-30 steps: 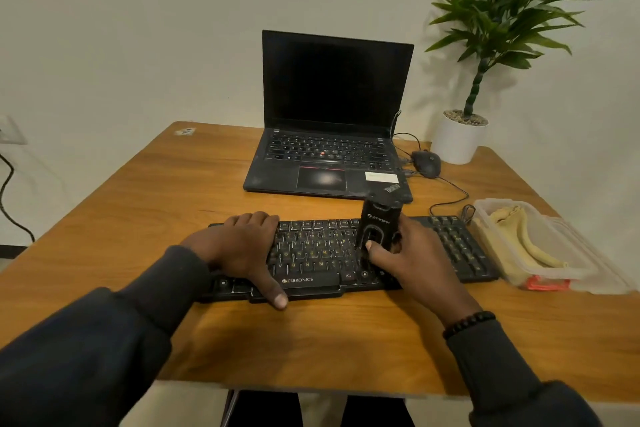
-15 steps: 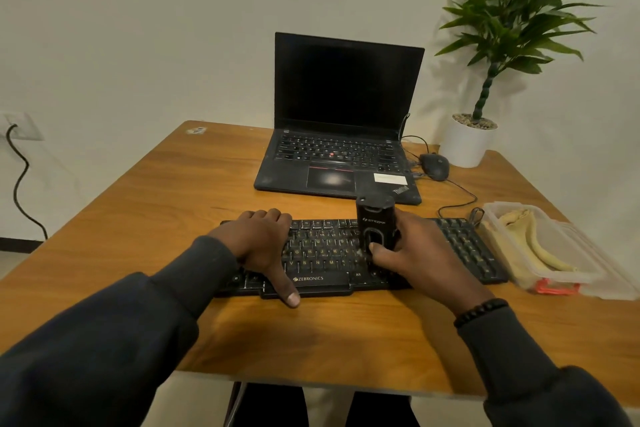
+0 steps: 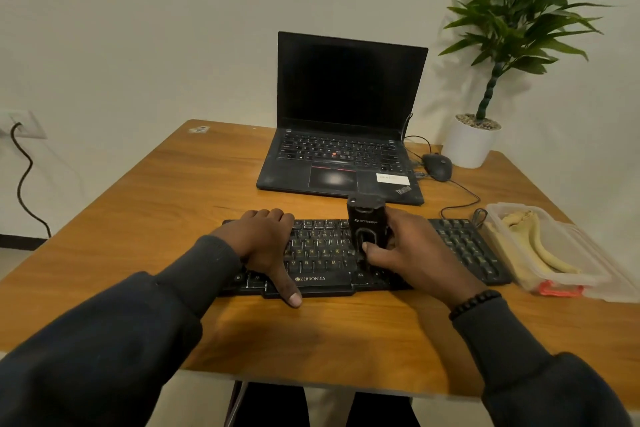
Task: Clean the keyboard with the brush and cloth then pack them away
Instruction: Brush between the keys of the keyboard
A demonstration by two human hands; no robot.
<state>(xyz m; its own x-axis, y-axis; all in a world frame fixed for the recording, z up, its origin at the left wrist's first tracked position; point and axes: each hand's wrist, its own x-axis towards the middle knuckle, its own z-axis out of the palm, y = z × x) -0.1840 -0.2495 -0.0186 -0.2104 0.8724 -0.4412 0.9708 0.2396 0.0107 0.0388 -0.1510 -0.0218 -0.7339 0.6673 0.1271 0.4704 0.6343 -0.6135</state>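
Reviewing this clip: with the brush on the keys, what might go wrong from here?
1. The left hand covers the left part of the keyboard, so keys under it may go unbrushed.
2. The right hand works the brush close to the laptop; dust may land on it.

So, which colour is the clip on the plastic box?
The clip on the plastic box is orange-red, seen in the head view.
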